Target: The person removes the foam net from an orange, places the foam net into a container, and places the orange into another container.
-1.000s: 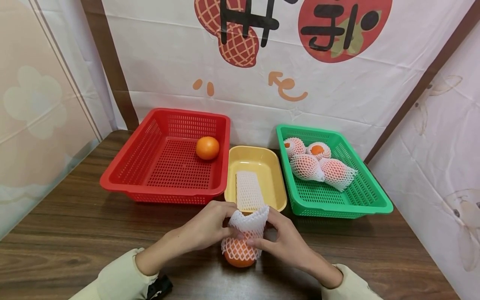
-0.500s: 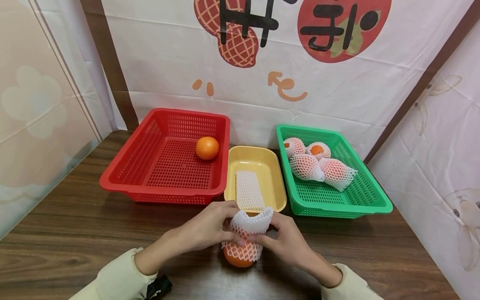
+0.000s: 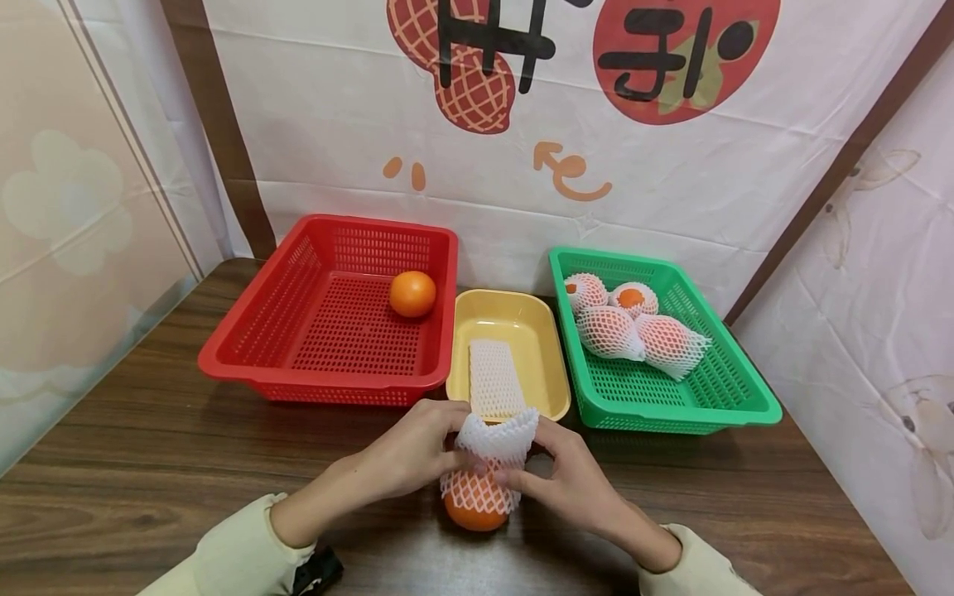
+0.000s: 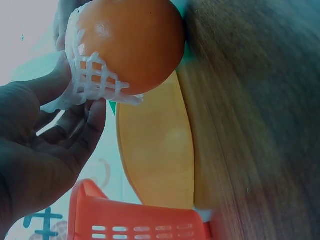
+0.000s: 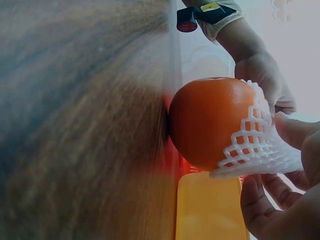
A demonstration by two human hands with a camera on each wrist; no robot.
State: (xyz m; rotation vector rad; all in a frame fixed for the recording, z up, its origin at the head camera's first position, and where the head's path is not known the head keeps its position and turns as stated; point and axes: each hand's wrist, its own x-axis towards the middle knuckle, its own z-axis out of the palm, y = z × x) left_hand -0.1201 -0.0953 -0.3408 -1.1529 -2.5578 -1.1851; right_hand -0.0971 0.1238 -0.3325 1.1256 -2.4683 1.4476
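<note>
Item: round orange fruit (image 3: 475, 513), standing on the dark wood-grain table (image 3: 149, 463) just in front of the yellow plastic tray (image 3: 547, 348), its upper half inside a white foam mesh sleeve (image 3: 492, 455); the lower half is bare.

Hands: left hand (image 3: 413, 451) and right hand (image 3: 570, 480) flank the sleeve, fingers curled and pinching its gathered top on either side.

Handling note: the sleeve likely slides best if both sides move evenly, the fruit kept seated on the table so it cannot roll; pinch the foam, not the peel, since uneven pull may snag or tear the mesh.

Surroundings: a flat white foam sleeve (image 3: 493, 379) lies in the yellow tray; red perforated basket (image 3: 298, 364) to the left holds one bare orange (image 3: 412, 294); green perforated basket (image 3: 738, 397) to the right holds four sleeved oranges (image 3: 633, 323).
</note>
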